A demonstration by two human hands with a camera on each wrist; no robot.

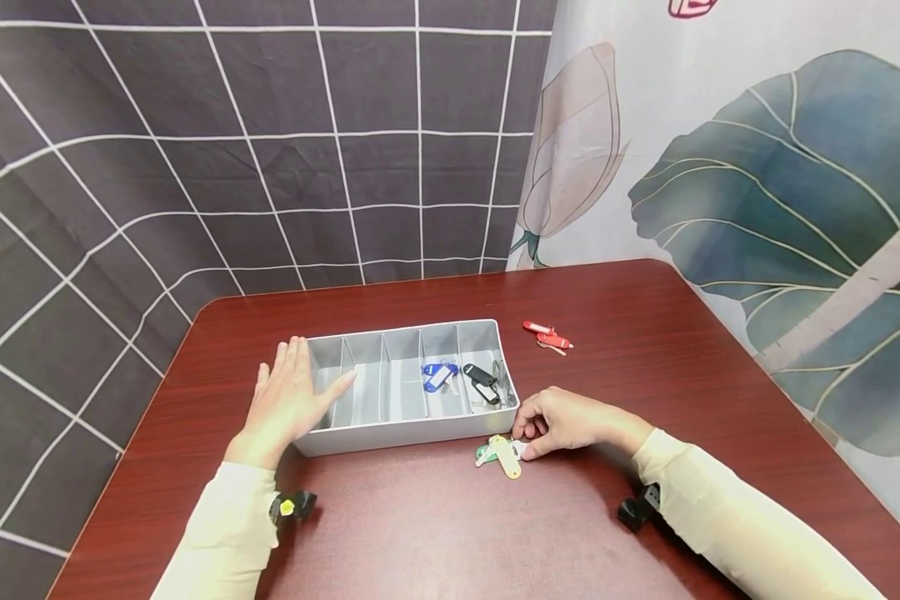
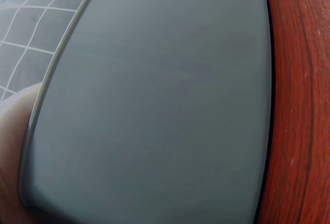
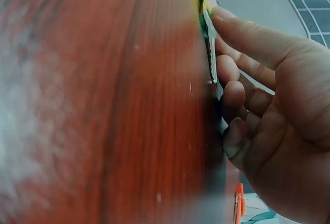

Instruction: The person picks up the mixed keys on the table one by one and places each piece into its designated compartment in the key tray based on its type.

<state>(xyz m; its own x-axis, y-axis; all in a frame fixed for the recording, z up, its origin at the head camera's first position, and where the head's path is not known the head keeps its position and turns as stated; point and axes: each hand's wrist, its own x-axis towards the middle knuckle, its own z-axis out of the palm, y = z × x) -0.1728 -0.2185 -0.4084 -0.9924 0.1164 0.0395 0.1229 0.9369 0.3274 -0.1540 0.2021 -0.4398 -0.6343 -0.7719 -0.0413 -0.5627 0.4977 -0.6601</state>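
Note:
My left hand lies with straight fingers over the left end of a grey compartment box, thumb reaching over the compartments. The left wrist view is mostly the box's wall. By the box's front right corner, my right hand has its fingers curled, thumb and forefinger pinching a silver key low at the table. Against that key lie a yellow key tag and a green key tag. Inside the box, blue key tags and black key tags occupy separate compartments at the right.
Two red key tags with a key lie on the brown table, beyond the box's right end. A dark checked cloth hangs behind the table, and a leaf-patterned cloth hangs at the right.

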